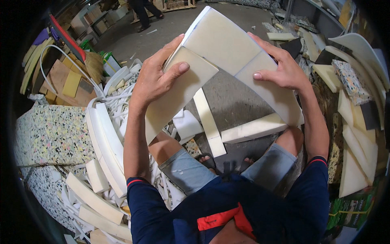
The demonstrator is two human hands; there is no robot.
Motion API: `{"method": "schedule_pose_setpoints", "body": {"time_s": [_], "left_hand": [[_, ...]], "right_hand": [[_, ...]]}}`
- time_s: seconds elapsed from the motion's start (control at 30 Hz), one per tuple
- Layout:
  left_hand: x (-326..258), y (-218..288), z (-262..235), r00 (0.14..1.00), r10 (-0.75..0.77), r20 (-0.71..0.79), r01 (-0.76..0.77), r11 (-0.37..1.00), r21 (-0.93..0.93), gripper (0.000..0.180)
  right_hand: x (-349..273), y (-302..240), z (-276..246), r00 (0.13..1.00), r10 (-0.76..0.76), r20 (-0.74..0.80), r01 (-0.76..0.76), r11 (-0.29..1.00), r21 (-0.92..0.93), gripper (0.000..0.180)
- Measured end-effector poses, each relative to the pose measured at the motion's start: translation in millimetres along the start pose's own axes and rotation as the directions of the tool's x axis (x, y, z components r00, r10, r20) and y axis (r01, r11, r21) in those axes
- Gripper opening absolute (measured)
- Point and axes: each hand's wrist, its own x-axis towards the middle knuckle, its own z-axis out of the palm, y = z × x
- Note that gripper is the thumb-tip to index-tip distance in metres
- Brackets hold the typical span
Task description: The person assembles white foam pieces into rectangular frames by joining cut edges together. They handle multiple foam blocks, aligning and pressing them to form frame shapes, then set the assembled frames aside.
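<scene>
A view looking down from a seated person's head at two bare hands holding cream-coloured foam pieces above their knees. The left hand (156, 77), at about 10 o'clock from the picture's centre, grips a flat rectangular foam slab (174, 97), thumb pressed on its upper face and fingers wrapped over the top edge. The right hand (282, 69), at about 2 o'clock, clasps a larger pale foam panel (239, 57), thumb on the face and fingers curled behind its right edge. The two pieces meet near 12 o'clock, the slab's corner tucked against the panel; whether they are joined or only touching is hard to tell.

Below them, on the grey concrete floor (231, 101), lie a long narrow foam strip (209, 122) and a thicker foam block (254, 129) near the person's sandalled feet (209, 162). At 9 o'clock sits a speckled multicolour foam sheet (53, 134), with a heap of white foam offcuts (103, 162) beside it. At 3 o'clock, more foam wedges (357, 138) are stacked. A broom (94, 65) rests at the upper left.
</scene>
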Motion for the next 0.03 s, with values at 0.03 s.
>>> {"method": "schedule_pose_setpoints", "body": {"time_s": [0.03], "left_hand": [[1.0, 0.2, 1.9, 1.000, 0.001, 0.011, -0.001, 1.000, -0.001, 0.069]], "right_hand": [[0.1, 0.7, 0.6, 1.000, 0.008, -0.005, -0.008, 1.000, 0.008, 0.094]]}}
